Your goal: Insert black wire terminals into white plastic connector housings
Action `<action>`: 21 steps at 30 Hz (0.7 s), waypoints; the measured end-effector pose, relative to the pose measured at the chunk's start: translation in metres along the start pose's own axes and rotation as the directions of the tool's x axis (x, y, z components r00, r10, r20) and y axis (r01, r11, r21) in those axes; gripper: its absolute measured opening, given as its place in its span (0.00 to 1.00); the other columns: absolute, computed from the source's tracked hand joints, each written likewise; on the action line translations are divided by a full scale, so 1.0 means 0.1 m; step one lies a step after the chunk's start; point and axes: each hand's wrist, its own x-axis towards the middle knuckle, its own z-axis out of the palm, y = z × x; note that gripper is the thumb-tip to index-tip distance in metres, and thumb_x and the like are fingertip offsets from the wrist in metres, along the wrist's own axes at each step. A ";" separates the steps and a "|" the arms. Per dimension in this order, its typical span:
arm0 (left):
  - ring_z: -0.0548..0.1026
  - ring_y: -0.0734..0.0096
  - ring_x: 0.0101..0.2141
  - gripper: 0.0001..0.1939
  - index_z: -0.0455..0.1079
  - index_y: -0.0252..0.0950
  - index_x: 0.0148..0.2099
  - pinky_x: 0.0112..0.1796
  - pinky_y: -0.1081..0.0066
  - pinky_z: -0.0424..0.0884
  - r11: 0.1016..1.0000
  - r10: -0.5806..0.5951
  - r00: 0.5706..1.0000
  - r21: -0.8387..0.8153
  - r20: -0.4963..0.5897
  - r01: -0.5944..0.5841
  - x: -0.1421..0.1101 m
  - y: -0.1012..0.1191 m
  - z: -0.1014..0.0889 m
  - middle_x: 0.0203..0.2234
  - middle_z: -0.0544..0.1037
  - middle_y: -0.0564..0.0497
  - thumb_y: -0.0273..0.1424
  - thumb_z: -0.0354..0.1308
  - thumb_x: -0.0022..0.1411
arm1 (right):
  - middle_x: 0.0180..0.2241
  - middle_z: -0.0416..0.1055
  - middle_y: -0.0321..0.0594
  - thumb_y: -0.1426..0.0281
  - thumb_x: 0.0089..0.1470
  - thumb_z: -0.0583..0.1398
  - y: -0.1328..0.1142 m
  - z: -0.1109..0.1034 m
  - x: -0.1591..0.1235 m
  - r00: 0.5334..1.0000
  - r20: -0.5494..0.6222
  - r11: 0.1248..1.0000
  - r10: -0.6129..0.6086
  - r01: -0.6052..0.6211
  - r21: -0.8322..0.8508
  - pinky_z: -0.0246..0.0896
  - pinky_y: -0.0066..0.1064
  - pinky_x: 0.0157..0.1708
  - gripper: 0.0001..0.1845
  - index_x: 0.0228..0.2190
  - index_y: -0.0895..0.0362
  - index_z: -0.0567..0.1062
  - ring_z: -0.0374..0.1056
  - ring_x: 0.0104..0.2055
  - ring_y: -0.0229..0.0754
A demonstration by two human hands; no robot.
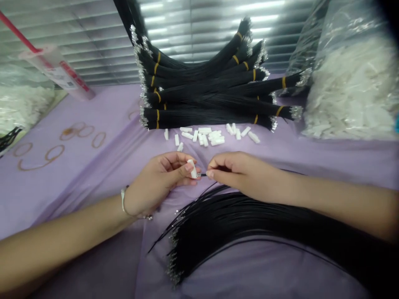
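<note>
Between the thumb and fingers of my left hand [170,174] is a small white plastic connector housing [192,169]. My right hand [229,168] pinches a thin black wire [203,175] close to its metal terminal. That terminal sits right at the lower end of the housing; whether it has entered cannot be made out. Below my right hand lies a thick bundle of loose black wires [249,220], their silvery terminals toward the left. Several more white housings [204,136] are scattered on the purple cloth just beyond my hands.
Black wire bundles tied with yellow bands [205,95] are stacked at the back against the blinds [212,33]. A clear bag of white parts [355,87] stands at right, another bag [25,101] at left. Rubber bands [54,153] and a pinkish tube [59,72] lie on the purple cloth [118,137].
</note>
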 end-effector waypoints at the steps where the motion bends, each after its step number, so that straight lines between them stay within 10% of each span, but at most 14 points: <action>1: 0.74 0.81 0.29 0.08 0.68 0.31 0.35 0.34 0.80 0.74 1.000 0.008 1.000 0.008 0.011 -0.008 0.00 0.00 0.00 0.27 0.75 0.53 0.30 0.61 0.54 | 0.20 0.58 0.31 0.65 0.57 0.52 0.00 0.00 0.00 1.000 0.002 1.000 -0.005 0.005 -0.014 0.49 0.24 0.22 0.13 0.27 0.59 0.70 0.53 0.23 0.31; 21: 0.73 0.81 0.29 0.07 0.67 0.32 0.36 0.33 0.80 0.74 0.983 0.100 0.994 0.153 0.048 -0.106 0.03 -0.04 -0.02 0.27 0.75 0.53 0.30 0.60 0.56 | 0.19 0.60 0.29 0.70 0.54 0.55 -0.02 0.06 -0.02 0.991 -0.105 0.990 -0.082 0.069 -0.122 0.48 0.24 0.23 0.10 0.22 0.59 0.67 0.54 0.21 0.28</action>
